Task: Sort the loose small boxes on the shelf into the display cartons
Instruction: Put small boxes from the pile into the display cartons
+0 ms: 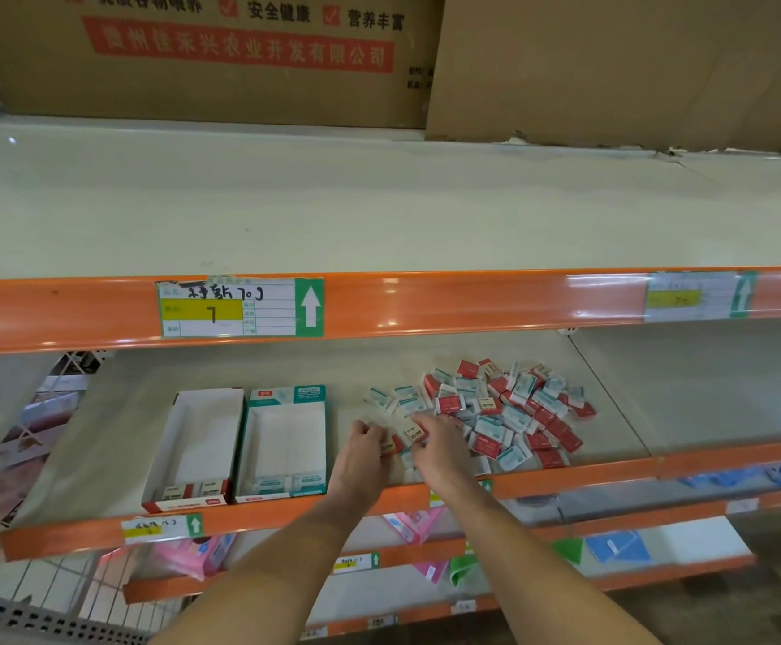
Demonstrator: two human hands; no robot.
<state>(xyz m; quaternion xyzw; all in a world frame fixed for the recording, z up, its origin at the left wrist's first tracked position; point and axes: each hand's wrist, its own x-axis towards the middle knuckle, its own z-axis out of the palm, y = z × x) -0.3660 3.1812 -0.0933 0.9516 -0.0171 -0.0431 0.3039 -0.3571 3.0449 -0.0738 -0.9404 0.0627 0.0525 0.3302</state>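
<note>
A heap of loose small boxes [505, 412], red ones and teal-and-white ones, lies on the middle shelf, right of centre. Two display cartons stand to its left: a red-trimmed carton [179, 458] and a teal carton [318, 402], each with a few small boxes at its front end. My left hand [363, 446] and my right hand [435, 442] meet at the heap's left edge. Both have curled fingers on small boxes; the left holds a red one [390, 444], the right pinches a pale one [410, 430].
The orange shelf lip [565, 477] runs along the front edge. Above it, an upper shelf [379, 216] carries large cardboard boxes [239, 62] at the back. Lower shelves hold pink and blue packets [193, 556].
</note>
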